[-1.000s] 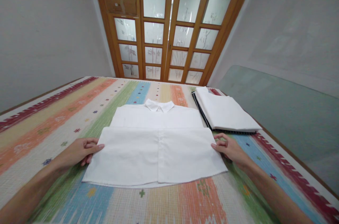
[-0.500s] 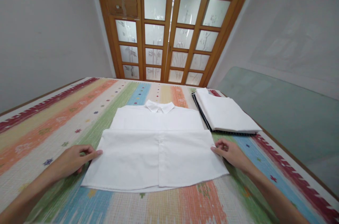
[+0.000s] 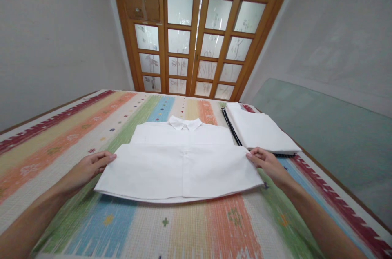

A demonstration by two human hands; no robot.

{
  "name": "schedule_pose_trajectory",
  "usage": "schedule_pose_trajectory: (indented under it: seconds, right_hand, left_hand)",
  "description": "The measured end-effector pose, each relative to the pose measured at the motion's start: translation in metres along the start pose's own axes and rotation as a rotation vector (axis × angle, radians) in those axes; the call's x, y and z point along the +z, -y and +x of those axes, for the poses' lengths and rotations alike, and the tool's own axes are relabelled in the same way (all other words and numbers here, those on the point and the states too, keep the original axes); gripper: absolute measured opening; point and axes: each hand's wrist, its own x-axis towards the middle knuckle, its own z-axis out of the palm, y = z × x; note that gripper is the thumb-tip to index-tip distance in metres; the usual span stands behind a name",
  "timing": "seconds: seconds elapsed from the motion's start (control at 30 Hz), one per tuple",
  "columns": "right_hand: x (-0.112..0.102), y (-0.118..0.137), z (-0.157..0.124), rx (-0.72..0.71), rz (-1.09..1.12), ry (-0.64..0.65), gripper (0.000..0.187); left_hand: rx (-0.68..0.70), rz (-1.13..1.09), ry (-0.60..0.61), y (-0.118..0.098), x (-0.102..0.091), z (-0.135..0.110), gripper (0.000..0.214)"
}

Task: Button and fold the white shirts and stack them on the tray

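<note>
A white collared shirt point(image 3: 183, 171) lies partly folded on the striped cloth, its collar at the far side. Its lower part bears a button placket, and the hem nearest me is raised a little off the cloth. My left hand point(image 3: 94, 164) pinches the left edge of this lower part between thumb and fingers. At the opposite edge, my right hand point(image 3: 266, 162) pinches the shirt in the same way. The fingertips under the fabric are hidden.
A stack of folded white garments point(image 3: 261, 128), with a dark striped one beneath, lies at the far right. The striped cloth point(image 3: 199, 234) covers the table. Beyond stand wooden doors point(image 3: 196, 38) with glass panes. A pale green panel point(image 3: 321, 124) leans along the right wall.
Both hands have risen slightly and moved away from me with the shirt's lower part. Its near hem has lifted and shifted toward the collar. The folded stack has stayed put.
</note>
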Motion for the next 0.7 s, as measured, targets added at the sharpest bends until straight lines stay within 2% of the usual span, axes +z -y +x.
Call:
schedule_pose_trajectory:
  seconds: [0.13,0.27,0.33,0.43,0.57,0.63,0.7]
  right_hand:
    - [0.007,0.002,0.016,0.043,0.029,-0.031,0.056]
    - [0.023,-0.002,0.037,0.038,0.011,-0.1,0.05]
    - [0.032,-0.005,0.045,0.035,0.016,-0.168,0.045]
    - [0.036,-0.006,0.046,0.077,0.05,-0.205,0.044]
    - [0.028,0.001,0.041,0.128,0.192,-0.035,0.06]
    - [0.025,0.005,0.043,0.141,0.242,0.005,0.052]
    - [0.026,0.01,0.051,0.145,0.273,-0.018,0.04]
  left_hand:
    - [-0.048,-0.117,-0.052,-0.01,0.011,0.012,0.049]
    - [-0.033,-0.076,-0.263,-0.016,0.029,0.031,0.046]
    - [-0.049,-0.111,-0.298,-0.012,0.034,0.04,0.044]
    - [-0.073,-0.173,-0.256,-0.003,0.034,0.044,0.049]
    - [-0.006,-0.183,-0.142,0.0,0.02,0.035,0.084]
    - [0.021,-0.204,-0.117,-0.006,0.016,0.034,0.087]
    - [0.03,-0.246,-0.142,-0.013,0.017,0.038,0.078]
